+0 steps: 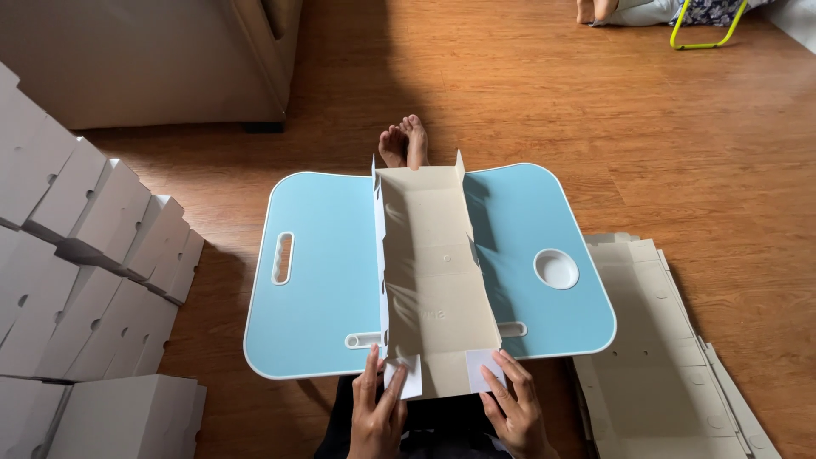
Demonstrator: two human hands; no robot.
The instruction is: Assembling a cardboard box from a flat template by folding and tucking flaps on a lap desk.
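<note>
A flat, unfolded cardboard box blank [429, 272], beige inside with white flaps, lies lengthwise across a light blue lap table [319, 280]. Its long side walls stand partly raised. My left hand [376, 408] presses the small white flap at the blank's near left corner. My right hand [512, 406] holds the matching white flap at the near right corner. My bare feet [405, 142] show beyond the table's far edge.
Several folded white boxes [85, 280] are stacked at the left. A pile of flat cardboard blanks [654, 340] lies on the wooden floor at the right. The table has a handle slot [282, 257] and a round cup recess [556, 269]. Another person's foot [595, 10] is at the far top.
</note>
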